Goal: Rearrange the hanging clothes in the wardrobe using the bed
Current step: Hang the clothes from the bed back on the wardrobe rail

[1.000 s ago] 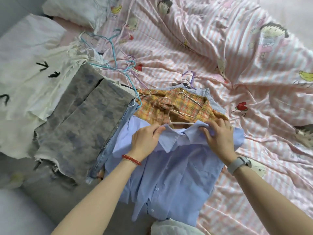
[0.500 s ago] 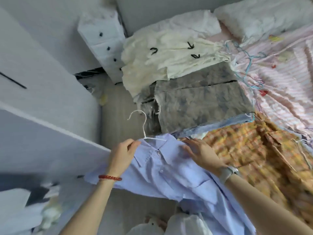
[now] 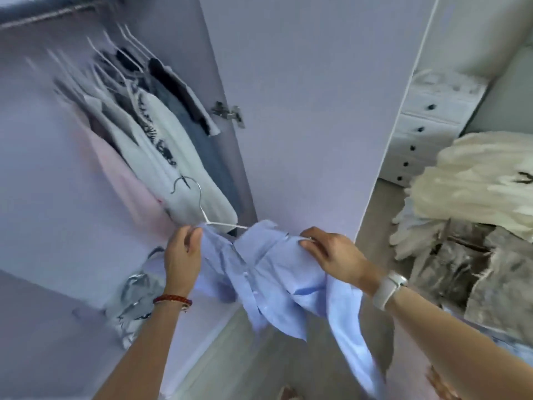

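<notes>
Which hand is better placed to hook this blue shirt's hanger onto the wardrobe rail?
Left, probably. The left hand grips the blue shirt right below the hanger hook, nearest the hanging clothes. The right hand holds the far shoulder.

No text, label or number can be read — only black marks on the cream cloth (image 3: 476,180); too blurred.

This is a bedroom in a home. An open wardrobe (image 3: 121,116) has clothes on hangers (image 3: 161,140) inside. A small white chest of drawers (image 3: 427,125) stands by the wall, and more clothes (image 3: 476,197) lie piled on the right.
</notes>
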### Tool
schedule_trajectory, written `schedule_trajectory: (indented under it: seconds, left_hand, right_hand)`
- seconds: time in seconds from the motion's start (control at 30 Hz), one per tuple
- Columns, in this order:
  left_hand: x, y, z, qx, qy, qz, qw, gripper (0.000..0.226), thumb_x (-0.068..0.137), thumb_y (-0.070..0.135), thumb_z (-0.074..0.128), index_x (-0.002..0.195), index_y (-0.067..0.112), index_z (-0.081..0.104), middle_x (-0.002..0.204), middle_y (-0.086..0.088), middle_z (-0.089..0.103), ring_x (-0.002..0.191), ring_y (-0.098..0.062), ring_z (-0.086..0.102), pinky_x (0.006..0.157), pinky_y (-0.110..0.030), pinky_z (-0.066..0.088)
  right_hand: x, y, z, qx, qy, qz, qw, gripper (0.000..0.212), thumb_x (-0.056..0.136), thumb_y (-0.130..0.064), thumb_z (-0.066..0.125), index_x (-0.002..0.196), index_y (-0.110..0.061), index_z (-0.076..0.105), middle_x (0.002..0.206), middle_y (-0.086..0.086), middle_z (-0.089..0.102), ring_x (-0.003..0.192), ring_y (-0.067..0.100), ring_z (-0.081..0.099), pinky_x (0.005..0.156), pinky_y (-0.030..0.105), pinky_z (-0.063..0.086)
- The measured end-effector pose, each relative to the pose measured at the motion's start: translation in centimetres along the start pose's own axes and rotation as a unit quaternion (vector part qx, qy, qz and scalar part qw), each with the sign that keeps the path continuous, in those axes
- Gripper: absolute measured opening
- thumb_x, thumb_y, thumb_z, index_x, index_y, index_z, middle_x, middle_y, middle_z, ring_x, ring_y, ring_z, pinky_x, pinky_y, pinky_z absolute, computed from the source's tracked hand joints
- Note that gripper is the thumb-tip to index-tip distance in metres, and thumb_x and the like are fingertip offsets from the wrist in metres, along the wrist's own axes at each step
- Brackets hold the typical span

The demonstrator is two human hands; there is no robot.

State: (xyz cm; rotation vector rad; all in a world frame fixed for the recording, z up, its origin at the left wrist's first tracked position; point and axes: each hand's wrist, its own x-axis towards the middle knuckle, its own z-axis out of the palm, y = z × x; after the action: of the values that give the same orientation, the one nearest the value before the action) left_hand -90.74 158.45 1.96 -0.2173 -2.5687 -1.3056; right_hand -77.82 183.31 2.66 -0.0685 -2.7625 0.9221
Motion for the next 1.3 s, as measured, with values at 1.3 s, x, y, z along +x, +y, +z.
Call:
schedule_trajectory:
  seconds: [1.3]
  left_hand:
    - [24.8, -3.1, -31.0, 0.492, 0.469, 0.175, 0.712, 0.062, 0.086, 0.031, 0.05, 0.143, 0.026, 0.026, 0.148, -0.01, 0.015, 0.137, -0.034, 0.011, 0.105, -0.065, 0.005]
  right_hand:
    - [38.3, -36.6, 22.1, 0.05, 0.12, -0.131, 0.983, 0.03, 0.098, -0.018, 0.029, 0.108, 0.003, 0.048, 0.088, 0.021, 0.067, 0.081, 0.038, 0.063, 0.061, 0.036, 0.041]
